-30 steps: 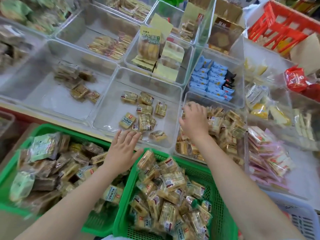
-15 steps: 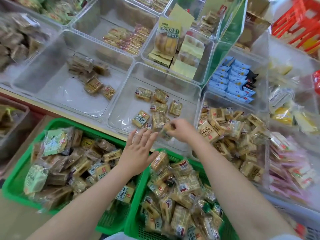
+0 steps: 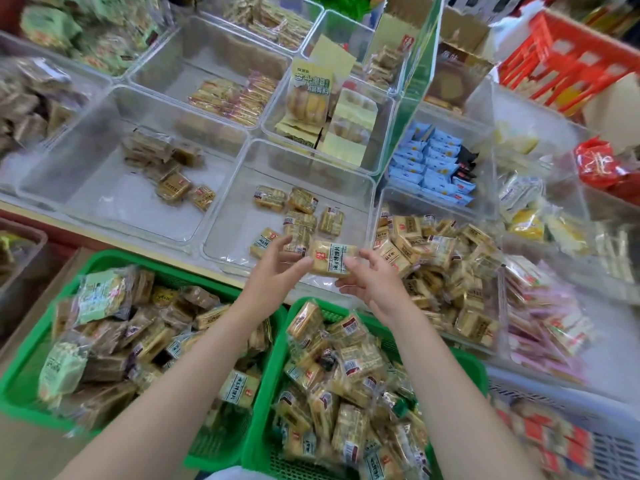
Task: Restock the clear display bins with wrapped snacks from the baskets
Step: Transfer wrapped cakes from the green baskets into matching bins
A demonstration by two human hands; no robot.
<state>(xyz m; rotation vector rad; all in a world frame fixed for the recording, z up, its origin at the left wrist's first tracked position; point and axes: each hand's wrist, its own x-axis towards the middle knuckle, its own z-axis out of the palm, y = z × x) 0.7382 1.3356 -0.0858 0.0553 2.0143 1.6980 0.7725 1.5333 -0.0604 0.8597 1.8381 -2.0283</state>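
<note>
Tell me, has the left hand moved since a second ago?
Yes. The left hand rose from over the left green basket to the middle clear bin's front edge, meeting the right hand on a wrapped snack.

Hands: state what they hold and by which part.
Both hold one yellow clear-wrapped snack packet: the left hand pinches its left end, the right hand its right end.

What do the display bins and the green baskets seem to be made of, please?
Display bins: apparently clear rigid plastic, glossy; contents show through the walls. Green baskets: likely moulded plastic, with a uniform colour and perforated mesh walls.
</note>
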